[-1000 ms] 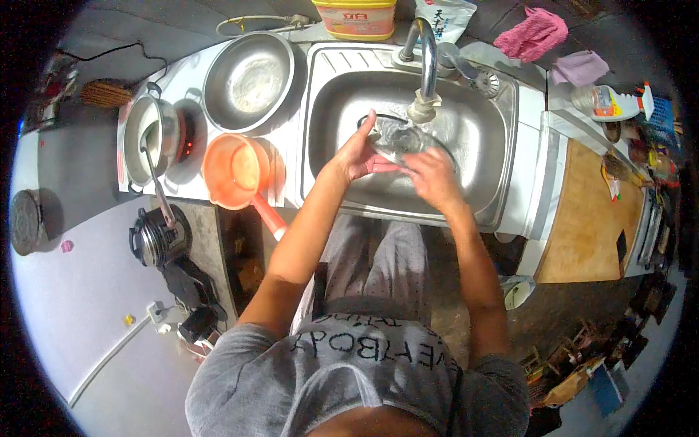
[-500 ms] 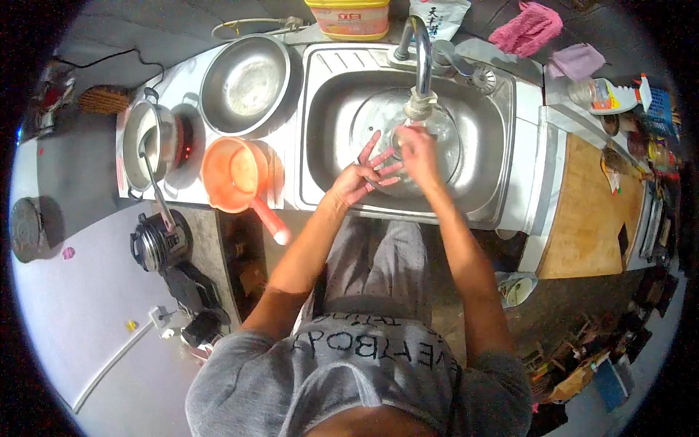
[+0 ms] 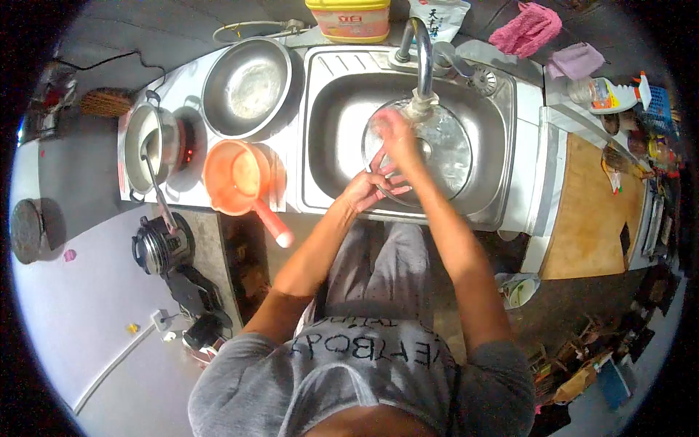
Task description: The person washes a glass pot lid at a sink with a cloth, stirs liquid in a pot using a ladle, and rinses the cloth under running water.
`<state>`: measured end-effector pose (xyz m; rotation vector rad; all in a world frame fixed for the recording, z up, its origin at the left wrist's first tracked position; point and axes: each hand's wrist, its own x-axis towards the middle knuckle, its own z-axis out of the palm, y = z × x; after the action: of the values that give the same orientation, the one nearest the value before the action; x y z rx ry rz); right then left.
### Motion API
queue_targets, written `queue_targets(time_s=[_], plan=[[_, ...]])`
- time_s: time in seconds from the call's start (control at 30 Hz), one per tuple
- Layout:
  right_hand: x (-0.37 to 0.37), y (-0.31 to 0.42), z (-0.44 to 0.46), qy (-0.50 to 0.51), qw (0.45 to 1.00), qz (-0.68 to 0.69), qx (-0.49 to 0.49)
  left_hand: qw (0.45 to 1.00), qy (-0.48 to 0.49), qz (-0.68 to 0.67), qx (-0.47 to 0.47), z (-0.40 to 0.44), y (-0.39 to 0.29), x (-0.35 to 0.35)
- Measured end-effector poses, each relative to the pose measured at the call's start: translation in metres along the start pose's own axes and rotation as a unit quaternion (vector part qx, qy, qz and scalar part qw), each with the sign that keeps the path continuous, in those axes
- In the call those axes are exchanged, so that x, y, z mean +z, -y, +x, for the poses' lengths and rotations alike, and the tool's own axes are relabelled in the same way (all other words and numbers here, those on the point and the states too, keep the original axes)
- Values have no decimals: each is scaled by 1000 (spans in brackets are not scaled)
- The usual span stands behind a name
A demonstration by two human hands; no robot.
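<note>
Head view:

- Sink [image 3: 338, 116], stainless steel, single bowl, ribbed strip at its far left corner; set into a white tiled worktop.
- Board [image 3: 582, 218], pale wood, lying to the right of the sink.
- Clear round lid [image 3: 448, 156], thin rim; in the sink bowl, its far part passing under the tap outlet. Whether it is tilted or flat, cannot tell.
- Metal basin [image 3: 247, 87], wide and round, on the worktop left of the sink.
- Pot [image 3: 169, 138], two-handled, at the worktop's left end; a ladle [image 3: 154, 175] leans in it, handle out over the near rim.
- Dipper [image 3: 240, 178], orange plastic, near the basin, handle pointing toward the person.
- Tap [image 3: 424, 58], chrome, arched, rising from the sink's far edge.
- Tub [image 3: 353, 22], pink with yellow rim, behind the sink.
- Right hand [image 3: 393, 135], blurred, over the lid's left part, fingers bent; whether it grips anything, cannot tell.
- Left hand [image 3: 370, 189], palm up at the lid's near-left rim, thumb and fingers spread wide and overlapping that rim; whether they bear its weight, cannot tell.
</note>
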<state>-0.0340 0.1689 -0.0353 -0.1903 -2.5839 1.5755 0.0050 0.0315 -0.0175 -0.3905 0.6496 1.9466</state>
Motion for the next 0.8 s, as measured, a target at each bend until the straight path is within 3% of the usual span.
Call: queue_targets(time_s=[0.03, 0.1, 0.17, 0.23, 0.3, 0.37, 0.4, 0.43, 0.5, 0.57, 0.6, 0.63, 0.7, 0.77, 0.8], plan=[[-1, 23, -12, 13, 996, 75, -40, 999, -49, -5, -18, 4, 5, -12], [-10, 25, -35, 52, 992, 114, -21, 999, -41, 17, -4, -4, 1, -15], [-26, 2, -61, 171, 976, 129, 35, 999, -32, 40, 15, -11, -8, -13], [-51, -25, -68, 101, 994, -28, -40, 997, 16, 57, 45, -13, -17, -7], [-53, -43, -49, 84, 994, -63, 6, 997, 26, 56, 38, -11, -15, -5], [-41, -38, -17, -106, 994, -35, -5, 999, -5, 44, 11, -6, -13, 1], [-23, -50, -6, -105, 994, -33, -5, 999, 1, 34, 5, -2, -8, -2], [-4, -45, 5, -106, 993, -11, 57, 998, -21, 56, 0, -1, -6, 3], [4, -10, 0, -80, 997, -16, 1, 1000, -15, 26, 10, -1, -1, 10], [-5, 29, -21, 70, 960, 213, 167, 997, -53, 51, -22, 12, 7, -39], [-2, 27, -26, 43, 992, 102, 69, 992, -89, 75, -49, 20, 10, -55], [0, 24, -29, 17, 999, -13, -31, 994, -91, 59, -16, 8, 3, -23], [7, 4, -16, -20, 999, -28, -40, 996, -61, 61, -1, -5, -9, 6], [-5, 12, 7, -53, 982, 168, 65, 999, 18, 29, 31, -5, -3, 7], [11, -48, 23, -90, 993, 67, 40, 999, 20, 14, 24, -5, 0, 1]])
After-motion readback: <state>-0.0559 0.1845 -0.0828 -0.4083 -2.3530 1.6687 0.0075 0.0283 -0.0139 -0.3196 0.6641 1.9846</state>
